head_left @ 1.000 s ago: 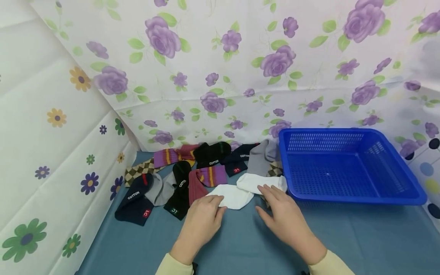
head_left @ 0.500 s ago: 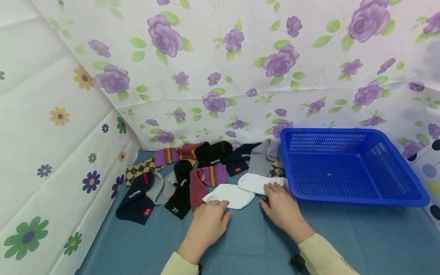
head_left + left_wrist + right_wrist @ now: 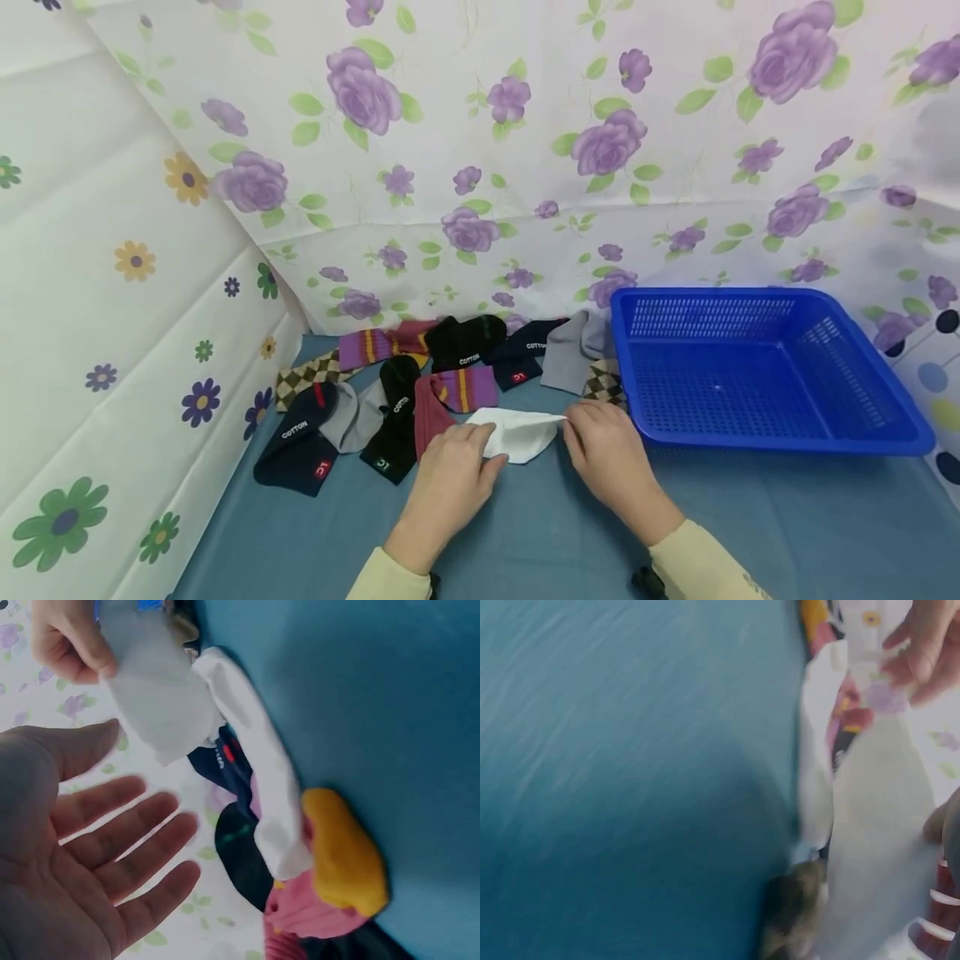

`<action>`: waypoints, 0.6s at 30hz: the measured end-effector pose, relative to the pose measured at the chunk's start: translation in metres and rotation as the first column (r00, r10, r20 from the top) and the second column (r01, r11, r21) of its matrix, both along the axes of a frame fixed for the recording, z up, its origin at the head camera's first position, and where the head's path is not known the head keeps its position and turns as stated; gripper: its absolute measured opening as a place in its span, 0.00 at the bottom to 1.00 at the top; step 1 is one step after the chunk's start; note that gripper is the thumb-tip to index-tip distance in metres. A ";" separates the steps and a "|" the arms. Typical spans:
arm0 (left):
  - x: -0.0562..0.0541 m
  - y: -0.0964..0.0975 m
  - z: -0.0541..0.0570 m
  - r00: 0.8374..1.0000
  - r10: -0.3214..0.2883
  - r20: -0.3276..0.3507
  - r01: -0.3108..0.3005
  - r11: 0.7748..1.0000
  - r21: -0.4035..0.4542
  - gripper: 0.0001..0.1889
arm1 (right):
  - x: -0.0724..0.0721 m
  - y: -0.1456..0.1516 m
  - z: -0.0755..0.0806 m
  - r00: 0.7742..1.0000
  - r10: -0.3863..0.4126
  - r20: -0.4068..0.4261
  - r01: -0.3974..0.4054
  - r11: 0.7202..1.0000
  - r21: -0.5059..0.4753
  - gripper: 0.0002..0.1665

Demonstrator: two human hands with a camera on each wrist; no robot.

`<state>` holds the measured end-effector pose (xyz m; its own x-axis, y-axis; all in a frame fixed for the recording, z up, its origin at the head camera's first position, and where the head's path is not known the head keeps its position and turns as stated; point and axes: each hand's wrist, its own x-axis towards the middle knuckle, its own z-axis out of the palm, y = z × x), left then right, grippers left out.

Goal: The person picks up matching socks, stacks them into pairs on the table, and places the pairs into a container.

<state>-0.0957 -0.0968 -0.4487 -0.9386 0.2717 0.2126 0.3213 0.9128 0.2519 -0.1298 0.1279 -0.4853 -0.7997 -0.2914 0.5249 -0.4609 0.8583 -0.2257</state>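
Note:
My right hand (image 3: 606,450) pinches a white sock (image 3: 161,686) by its edge and holds it up off the table. The sock hangs over toward my left side. A second white sock (image 3: 251,742) lies beneath on the pile's near edge, partly covered in the head view. My left hand (image 3: 452,479) hovers beside these socks, and its fingers are spread with nothing in them in the left wrist view. Just beyond are a red-and-purple striped sock (image 3: 467,389) with a yellow part and a black sock (image 3: 399,379). The right wrist view is blurred.
A blue basket (image 3: 772,444) stands at the right. Other socks lie in rows at the back left: navy (image 3: 296,467), grey (image 3: 566,358), black (image 3: 465,337) and checkered (image 3: 604,382). A floral cloth wall (image 3: 420,167) rises behind the blue-grey table (image 3: 562,542).
My right hand, earlier open over the right-hand white sock, has taken hold of it and lifted it leftward over the other one. More of the checkered sock shows. My left hand stays nearly in place.

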 end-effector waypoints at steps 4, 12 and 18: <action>-0.001 0.007 0.014 0.999 -0.048 0.007 0.047 0.993 0.109 0.45 | 0.006 -0.009 0.016 0.993 0.111 -0.026 -0.112 0.993 -0.023 0.06; -0.001 0.031 0.030 0.984 -0.144 0.104 0.128 0.980 0.152 0.46 | 0.017 -0.020 0.041 0.968 0.227 0.104 -0.214 0.969 -0.122 0.07; 0.000 0.036 0.030 0.985 -0.150 0.090 0.139 0.983 0.120 0.19 | 0.023 -0.022 0.048 0.955 0.239 0.177 -0.217 0.967 -0.134 0.03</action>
